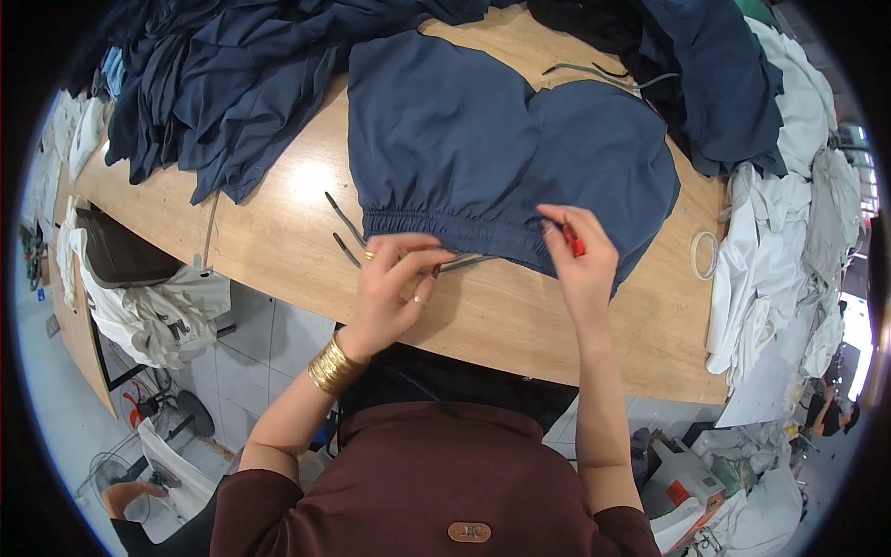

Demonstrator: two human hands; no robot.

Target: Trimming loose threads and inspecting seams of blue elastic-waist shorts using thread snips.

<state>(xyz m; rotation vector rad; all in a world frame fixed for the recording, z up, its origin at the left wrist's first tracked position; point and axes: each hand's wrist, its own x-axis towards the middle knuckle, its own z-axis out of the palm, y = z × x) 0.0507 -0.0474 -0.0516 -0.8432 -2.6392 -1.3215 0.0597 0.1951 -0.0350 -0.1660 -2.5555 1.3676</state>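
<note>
Navy cloth shorts (445, 121) lie spread on the wooden table (668, 334) directly before me, waistband (455, 227) nearest, legs pointing away. Surface: plain, matt, lightly creased; waistband tightly gathered. Grey cord (347, 220) with dark tips shows at the left end. My hands are apart: right hand (589, 265) closed around a small red tool (575, 243), left hand (390, 286) curled over the cord; whether it grips, I cannot tell.

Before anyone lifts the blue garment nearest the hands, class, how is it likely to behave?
The blue garment would probably sag floppily, since its cloth lies in soft folds. It looks light, as the fabric seems thin. Its gathered waistband would likely stretch when pulled; the puckers suggest elastic.
</note>
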